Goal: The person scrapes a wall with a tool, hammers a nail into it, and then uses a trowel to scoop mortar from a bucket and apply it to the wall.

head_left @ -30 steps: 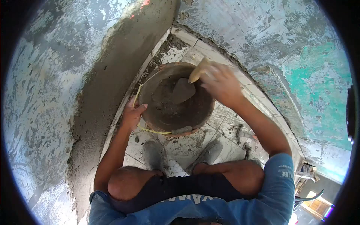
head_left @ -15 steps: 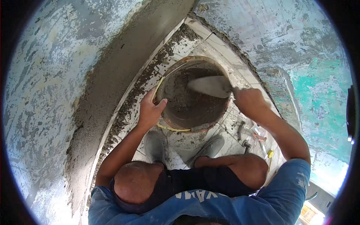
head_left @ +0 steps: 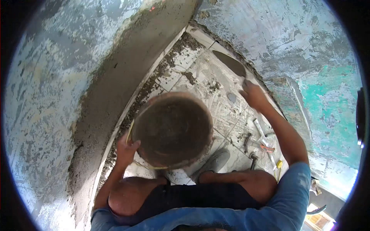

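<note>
My left hand grips the near-left rim of a round mortar bucket, its thumb inside the edge. The bucket sits in front of my knees, its inside dark and coated with mortar; how much lies at the bottom is hard to tell. A thin yellow strip, apparently the bucket's handle, runs along its left and lower side. My right hand is closed around the handle of a trowel. The trowel's grey blade points away from me over the floor, close to the right wall.
Fresh mortar covers the low part of the left wall. Mortar crumbs lie on the white floor tiles. Right of my feet are metal tools, an orange-handled tool and a yellow item. A peeling wall bounds the right.
The bucket has moved toward me and left with my left hand. My right hand has lifted the trowel out of the bucket and moved it farther away toward the corner.
</note>
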{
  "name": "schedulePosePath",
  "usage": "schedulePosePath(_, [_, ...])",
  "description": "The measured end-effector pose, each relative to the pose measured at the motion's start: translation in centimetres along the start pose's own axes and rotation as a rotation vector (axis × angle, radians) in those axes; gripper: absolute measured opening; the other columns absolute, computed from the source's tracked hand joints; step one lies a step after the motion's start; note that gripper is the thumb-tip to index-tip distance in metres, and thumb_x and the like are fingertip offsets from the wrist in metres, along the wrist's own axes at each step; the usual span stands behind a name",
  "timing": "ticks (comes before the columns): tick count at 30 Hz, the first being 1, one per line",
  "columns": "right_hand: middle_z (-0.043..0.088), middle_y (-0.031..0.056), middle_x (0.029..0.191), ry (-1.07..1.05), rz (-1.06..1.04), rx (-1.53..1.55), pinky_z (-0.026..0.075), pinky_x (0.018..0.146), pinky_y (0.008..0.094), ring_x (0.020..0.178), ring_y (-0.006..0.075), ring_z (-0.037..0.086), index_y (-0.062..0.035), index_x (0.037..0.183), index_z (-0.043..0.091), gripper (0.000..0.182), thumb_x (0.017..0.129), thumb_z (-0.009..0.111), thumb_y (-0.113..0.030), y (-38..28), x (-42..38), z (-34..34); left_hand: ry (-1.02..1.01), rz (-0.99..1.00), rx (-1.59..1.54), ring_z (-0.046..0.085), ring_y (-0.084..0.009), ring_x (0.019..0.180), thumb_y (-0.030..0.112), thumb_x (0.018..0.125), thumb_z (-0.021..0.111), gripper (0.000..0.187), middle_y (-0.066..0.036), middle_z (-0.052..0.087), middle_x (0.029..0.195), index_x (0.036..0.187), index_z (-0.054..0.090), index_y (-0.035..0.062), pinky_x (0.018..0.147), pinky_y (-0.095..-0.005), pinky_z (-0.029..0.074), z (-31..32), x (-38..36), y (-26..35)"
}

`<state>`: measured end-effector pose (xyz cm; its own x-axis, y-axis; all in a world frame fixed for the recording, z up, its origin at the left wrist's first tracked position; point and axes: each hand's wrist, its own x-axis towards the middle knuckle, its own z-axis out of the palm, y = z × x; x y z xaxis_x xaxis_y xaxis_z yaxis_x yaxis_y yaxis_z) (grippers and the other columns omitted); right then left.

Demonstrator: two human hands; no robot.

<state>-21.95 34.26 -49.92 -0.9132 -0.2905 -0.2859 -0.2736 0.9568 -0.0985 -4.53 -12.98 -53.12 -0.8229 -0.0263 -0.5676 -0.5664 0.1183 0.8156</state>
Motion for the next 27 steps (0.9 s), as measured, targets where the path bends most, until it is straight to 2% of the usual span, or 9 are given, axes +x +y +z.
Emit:
schedulePosePath(1, [0.062, 0.0231, 0.104, 0.007, 0.037, 0.023, 0.05, 0.081, 0.0488, 0.095, 0.0421, 0.061, 0.0015, 0.111, 0.053, 0.039, 0.088, 0.059, -0.029, 0.8, 3.3, 3.3, 0.022, -0.103, 0.106, 0.061, -0.0153, 0.095, -0.004, 0.082, 0.059, 0.039, -0.009, 0.065, 0.105, 0.12, 0.053, -0.0046, 0.083, -0.0294, 0.049, -0.1, -0.7, 0.1])
schedulePosePath(3, [0.062, 0.0223, 0.108, -0.009, 0.13, 0.018, 0.05, 0.084, 0.0489, 0.099, 0.0407, 0.061, 0.0004, 0.11, 0.056, 0.036, 0.09, 0.058, -0.029, 0.7, 9.9, 7.1, -0.022, -0.057, 0.067, 0.061, -0.0142, 0.093, -0.004, 0.081, 0.059, 0.039, -0.008, 0.065, 0.102, 0.12, 0.053, -0.0041, 0.082, -0.0286, 0.049, 0.0, -1.7, -0.9])
schedulePosePath(9, [0.062, 0.0208, 0.116, -0.054, 0.309, -0.004, 0.054, 0.083, 0.0431, 0.104, 0.0344, 0.063, 0.0025, 0.107, 0.063, 0.025, 0.09, 0.052, -0.013, -4.6, 20.4, 9.9, -0.105, -0.049, -0.006, 0.06, -0.0134, 0.092, -0.003, 0.083, 0.06, 0.04, -0.007, 0.063, 0.104, 0.122, 0.053, -0.0031, 0.082, -0.0277, 0.049, 0.6, -1.2, -2.8])
schedulePosePath(10, [0.062, 0.0208, 0.116, -0.057, 0.306, 0.002, 0.054, 0.083, 0.0431, 0.104, 0.0344, 0.063, 0.0025, 0.107, 0.063, 0.025, 0.09, 0.052, -0.013, -4.5, 20.8, 10.7, -0.125, 0.029, 0.066, 0.06, -0.0138, 0.093, -0.003, 0.083, 0.059, 0.04, -0.007, 0.062, 0.106, 0.123, 0.052, -0.0029, 0.082, -0.0278, 0.049, 0.3, -0.7, -3.6])
schedulePosePath(16, [0.061, 0.0215, 0.115, -0.099, 0.162, -0.055, 0.055, 0.08, 0.0436, 0.1, 0.0365, 0.065, 0.003, 0.116, 0.055, 0.03, 0.09, 0.046, -0.009, -5.0, 17.6, 10.6, -0.148, -0.066, -0.017, 0.057, -0.0165, 0.104, -0.002, 0.084, 0.059, 0.044, -0.01, 0.058, 0.114, 0.127, 0.048, -0.0031, 0.09, -0.0308, 0.047, 1.2, -0.4, -1.5])
schedulePosePath(18, [0.061, 0.0213, 0.111, -0.163, -0.053, -0.108, 0.055, 0.078, 0.045, 0.097, 0.0371, 0.065, 0.0022, 0.123, 0.047, 0.034, 0.091, 0.045, -0.01, -5.7, 14.6, 8.2, -0.17, -0.024, 0.024, 0.057, -0.0168, 0.106, -0.002, 0.085, 0.059, 0.045, -0.01, 0.057, 0.116, 0.128, 0.046, -0.0031, 0.091, -0.0312, 0.047, 1.0, -0.1, -1.6])
schedulePosePath(20, [0.061, 0.0211, 0.108, -0.221, -0.051, -0.085, 0.056, 0.075, 0.045, 0.094, 0.0373, 0.066, 0.0015, 0.125, 0.043, 0.036, 0.091, 0.045, -0.01, -5.6, 14.2, 7.8, -0.179, -0.037, -0.1, 0.056, -0.0175, 0.108, -0.003, 0.085, 0.058, 0.045, -0.011, 0.056, 0.118, 0.128, 0.046, -0.0035, 0.093, -0.032, 0.046, 1.0, -0.1, -2.5])
schedulePosePath(23, [0.061, 0.0223, 0.108, -0.069, 0.208, -0.009, 0.056, 0.074, 0.0433, 0.093, 0.0368, 0.066, 0.0037, 0.123, 0.045, 0.034, 0.091, 0.044, -0.009, -4.0, 16.2, 7.9, -0.164, -0.041, -0.14, 0.055, -0.0185, 0.111, -0.003, 0.084, 0.058, 0.045, -0.012, 0.056, 0.119, 0.127, 0.046, -0.004, 0.095, -0.0327, 0.045, 1.0, -0.1, -2.8])
schedulePosePath(27, [0.061, 0.025, 0.113, -0.071, 0.237, 0.018, 0.055, 0.081, 0.0442, 0.1, 0.0358, 0.065, 0.0055, 0.122, 0.047, 0.033, 0.092, 0.042, -0.009, -3.6, 19.5, 11.1, -0.172, -0.07, -0.146, 0.054, -0.0189, 0.113, -0.004, 0.083, 0.058, 0.047, -0.012, 0.056, 0.121, 0.128, 0.046, -0.0039, 0.098, -0.0339, 0.043, 1.1, 0.0, -2.4])
